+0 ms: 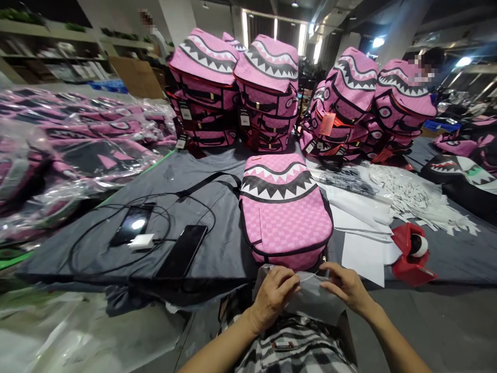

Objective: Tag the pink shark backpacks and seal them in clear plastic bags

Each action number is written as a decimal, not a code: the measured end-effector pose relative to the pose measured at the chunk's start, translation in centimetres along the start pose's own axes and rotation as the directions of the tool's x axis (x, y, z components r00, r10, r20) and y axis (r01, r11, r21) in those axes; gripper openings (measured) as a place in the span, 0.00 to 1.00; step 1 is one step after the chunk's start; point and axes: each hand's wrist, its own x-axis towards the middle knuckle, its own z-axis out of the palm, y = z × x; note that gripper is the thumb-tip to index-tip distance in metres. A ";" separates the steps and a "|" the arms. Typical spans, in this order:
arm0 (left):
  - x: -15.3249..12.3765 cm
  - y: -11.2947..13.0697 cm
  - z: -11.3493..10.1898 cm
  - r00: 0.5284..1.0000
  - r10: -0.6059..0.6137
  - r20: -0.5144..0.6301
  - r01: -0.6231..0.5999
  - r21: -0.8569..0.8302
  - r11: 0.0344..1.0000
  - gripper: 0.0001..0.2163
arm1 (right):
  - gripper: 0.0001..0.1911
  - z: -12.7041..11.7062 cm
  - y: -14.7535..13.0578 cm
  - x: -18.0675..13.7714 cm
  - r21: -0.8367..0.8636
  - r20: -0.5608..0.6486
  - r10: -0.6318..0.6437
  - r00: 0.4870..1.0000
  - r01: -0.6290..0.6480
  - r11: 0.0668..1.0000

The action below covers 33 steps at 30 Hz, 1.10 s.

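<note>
A pink checkered backpack (289,223) with a shark-mouth print lies on the grey-covered table, its bottom end toward me. Just below it, at the table's front edge, is a translucent plastic bag (316,300) above my lap. My left hand (275,291) is closed on the bag's upper left part, fingers bent over the film. At the bag's right side is my right hand (347,289), thumb and forefinger apart, the thumb against the film. A small metal zipper pull (324,258) hangs from the backpack's corner close to my right fingertips.
Stacked pink backpacks (267,93) stand at the back. Plastic-wrapped bags (77,150) heap up at left. Two phones (184,251) and a looped black cable (73,254) lie on the left. White paper sheets (363,256), a red tape dispenser (413,259) and white tags (411,191) are at right.
</note>
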 end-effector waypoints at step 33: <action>-1.1 0.1 -0.9 0.996 0.091 0.017 -0.093 0.141 0.986 0.10 | 0.19 0.6 0.5 2.9 -0.510 -0.070 -0.527 0.847 0.423 0.749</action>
